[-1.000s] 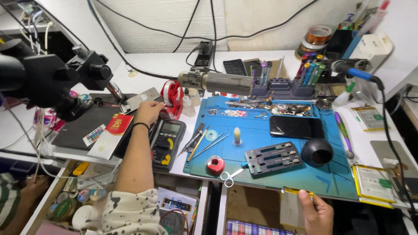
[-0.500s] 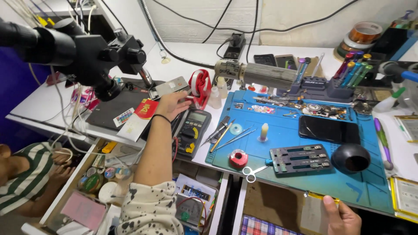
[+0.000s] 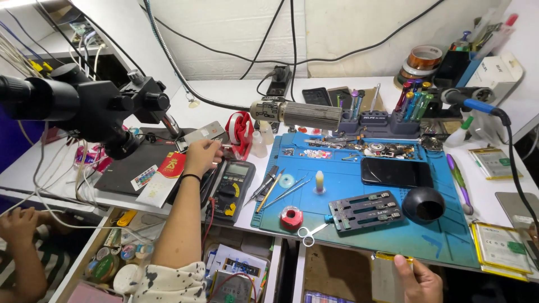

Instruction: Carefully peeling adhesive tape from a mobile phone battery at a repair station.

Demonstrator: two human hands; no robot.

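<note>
Two hands: our left hand (image 3: pixel 201 156) pinches a small silvery tool tip beside the black multimeter (image 3: pixel 230 188); right hand (image 3: pixel 418 279) grips a thin yellow strip (image 3: pixel 391 257) at the blue mat's (image 3: pixel 359 224) front edge.

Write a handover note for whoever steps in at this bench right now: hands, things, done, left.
Left hand: reached out past the multimeter, fingers closed on a small metal tool beside the red tape roll, below the microscope.
Right hand: at the near edge of the blue mat, fingers on a yellow-edged flat piece; what it is cannot be told.
On the mat: dark phone, board holder, scissors, black bowl.
Done: tools laid out.
Left: phone lies untouched.
</note>
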